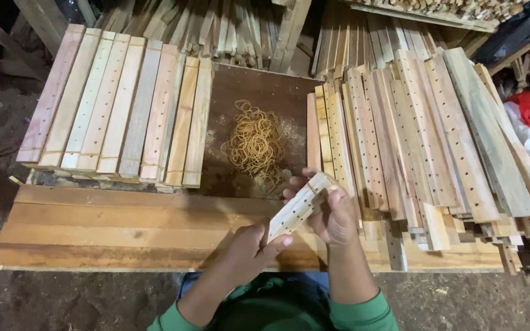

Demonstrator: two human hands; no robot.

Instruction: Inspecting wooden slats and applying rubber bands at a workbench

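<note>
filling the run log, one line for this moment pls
left hand grips drilled wooden slat bundle | right hand grips its upper end | rubber bands behind

Your clearest path runs up the middle, over the dark brown board [259, 92], though the pile of rubber bands [256, 146] lies on it. On your left the row of banded slat bundles [124, 104] walls that gap; on your right the loose heap of drilled slats [424, 141] crowds it. The plank bench [111, 230] lies bare toward its left end.
</note>
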